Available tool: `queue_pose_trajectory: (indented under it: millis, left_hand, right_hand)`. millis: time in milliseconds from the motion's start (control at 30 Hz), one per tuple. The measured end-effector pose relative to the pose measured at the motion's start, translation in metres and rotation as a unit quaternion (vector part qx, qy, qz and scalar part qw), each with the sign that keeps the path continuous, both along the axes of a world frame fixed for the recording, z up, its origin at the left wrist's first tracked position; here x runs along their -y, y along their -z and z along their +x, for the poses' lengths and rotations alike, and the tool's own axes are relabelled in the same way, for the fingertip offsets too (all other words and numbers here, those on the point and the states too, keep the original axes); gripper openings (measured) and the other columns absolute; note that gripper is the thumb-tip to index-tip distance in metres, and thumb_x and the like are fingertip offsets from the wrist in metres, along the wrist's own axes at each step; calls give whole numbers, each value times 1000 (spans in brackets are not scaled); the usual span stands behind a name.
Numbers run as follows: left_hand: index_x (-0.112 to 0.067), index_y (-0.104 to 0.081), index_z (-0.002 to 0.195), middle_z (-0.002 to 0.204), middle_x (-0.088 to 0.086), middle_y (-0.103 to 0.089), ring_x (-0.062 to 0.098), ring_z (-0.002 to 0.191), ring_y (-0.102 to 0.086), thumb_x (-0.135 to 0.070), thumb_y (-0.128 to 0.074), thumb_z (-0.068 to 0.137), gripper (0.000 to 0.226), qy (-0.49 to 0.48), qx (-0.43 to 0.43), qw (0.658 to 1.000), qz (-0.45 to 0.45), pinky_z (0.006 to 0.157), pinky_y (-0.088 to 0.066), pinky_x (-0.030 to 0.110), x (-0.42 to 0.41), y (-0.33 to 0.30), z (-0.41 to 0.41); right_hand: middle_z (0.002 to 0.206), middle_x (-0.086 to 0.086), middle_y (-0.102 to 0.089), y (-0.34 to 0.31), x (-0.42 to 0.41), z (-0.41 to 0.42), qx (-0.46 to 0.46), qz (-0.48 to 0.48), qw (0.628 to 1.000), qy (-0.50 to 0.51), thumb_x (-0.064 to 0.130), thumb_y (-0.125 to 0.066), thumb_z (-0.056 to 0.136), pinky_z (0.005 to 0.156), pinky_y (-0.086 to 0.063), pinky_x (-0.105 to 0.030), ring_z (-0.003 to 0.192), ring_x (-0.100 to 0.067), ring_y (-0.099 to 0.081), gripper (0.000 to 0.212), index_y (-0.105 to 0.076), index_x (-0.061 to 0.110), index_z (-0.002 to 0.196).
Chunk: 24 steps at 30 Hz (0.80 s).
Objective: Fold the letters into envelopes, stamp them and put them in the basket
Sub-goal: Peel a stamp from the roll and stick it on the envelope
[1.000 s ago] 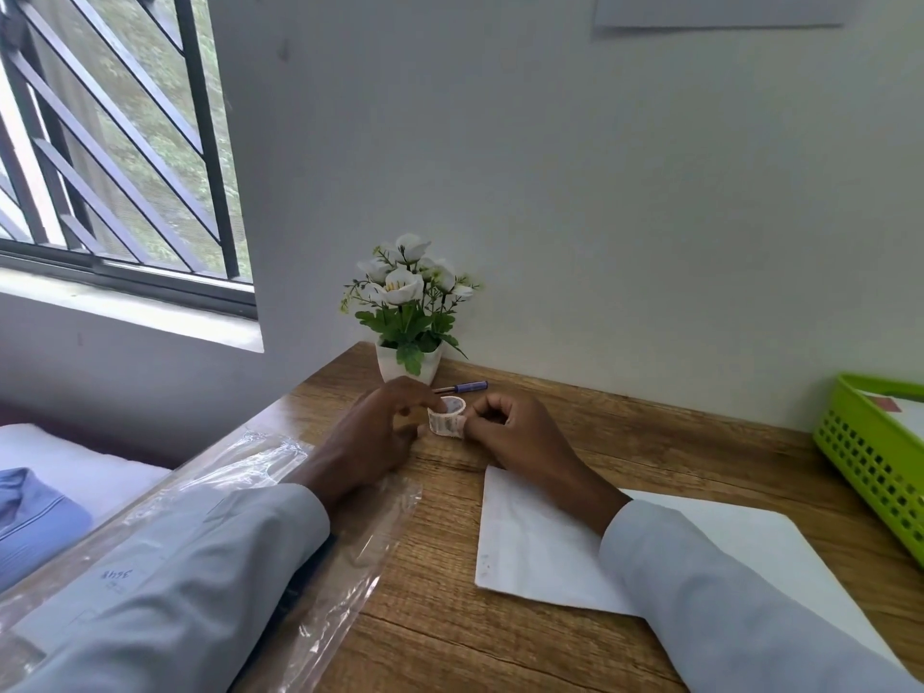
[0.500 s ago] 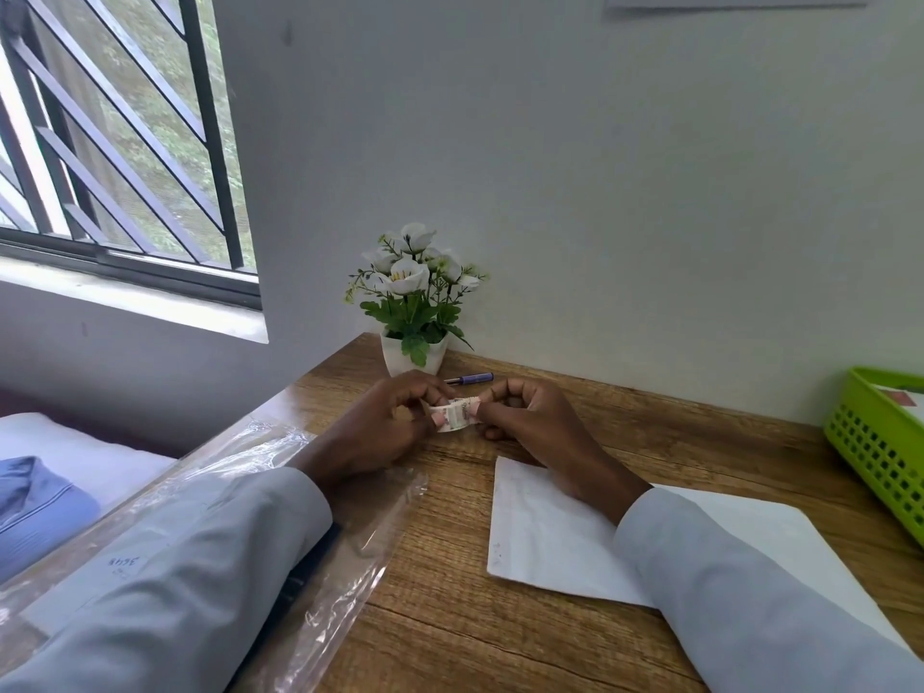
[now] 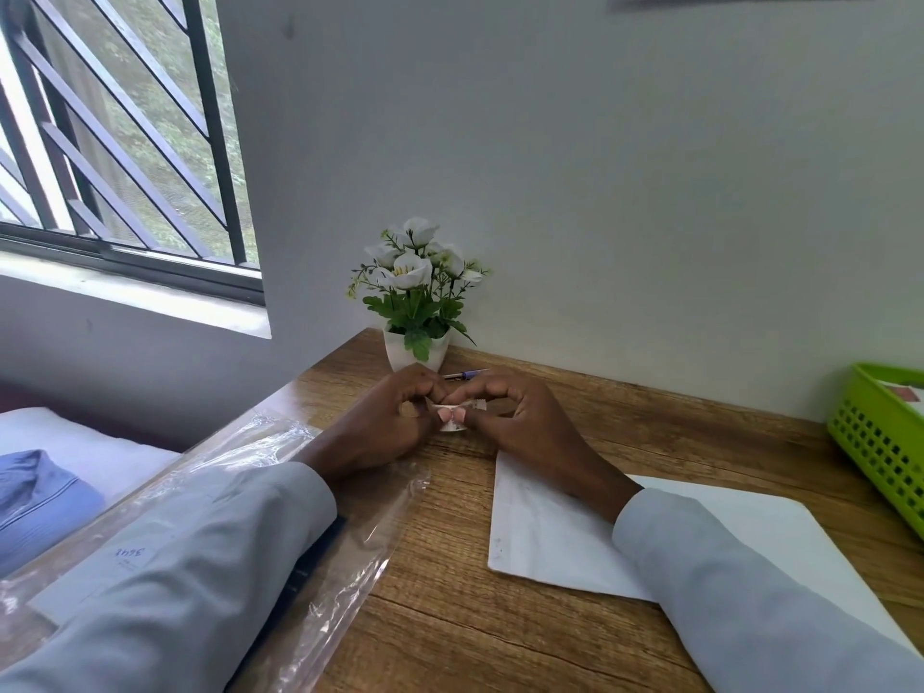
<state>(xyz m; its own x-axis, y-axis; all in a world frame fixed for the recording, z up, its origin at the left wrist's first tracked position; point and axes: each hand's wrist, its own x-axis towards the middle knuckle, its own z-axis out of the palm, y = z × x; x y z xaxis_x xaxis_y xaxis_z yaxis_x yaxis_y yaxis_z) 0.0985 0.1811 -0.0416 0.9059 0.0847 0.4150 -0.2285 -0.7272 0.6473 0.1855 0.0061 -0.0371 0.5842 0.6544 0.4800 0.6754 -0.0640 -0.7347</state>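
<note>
A small strip of stamps (image 3: 462,405) is held just above the wooden desk (image 3: 625,432), in front of the flower pot. My left hand (image 3: 385,422) and my right hand (image 3: 520,417) both pinch it between thumb and fingers, their thumbs meeting at its middle. A white envelope (image 3: 540,527) lies flat on the desk under my right forearm. The green basket (image 3: 870,432) stands at the right edge, with an envelope bearing a red stamp (image 3: 902,392) inside.
A white pot of artificial flowers (image 3: 417,312) stands at the back by the wall, with a purple pen (image 3: 465,375) beside it. A clear plastic sleeve (image 3: 280,492) holding papers lies under my left forearm. A window is at the left.
The curled stamp strip has been flattened between my hands, and my thumbs have come together on it. Both hands stayed in the same place on the desk.
</note>
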Motion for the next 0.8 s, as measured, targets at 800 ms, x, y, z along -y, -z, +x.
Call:
queue_pose_trajectory:
  millis: [800]
  left_hand:
    - [-12,-71,93,107,-9,-61,9,94,-57,-12,-68,87,7,-25,-20,999,-4,83,-53,33,-5,-2,2]
  right_hand:
    - [90,0,-61,0,-1,-1,29,11,999,32,7,-81,72,76,-47,-23,92,-17,-59,14,-79,13,84]
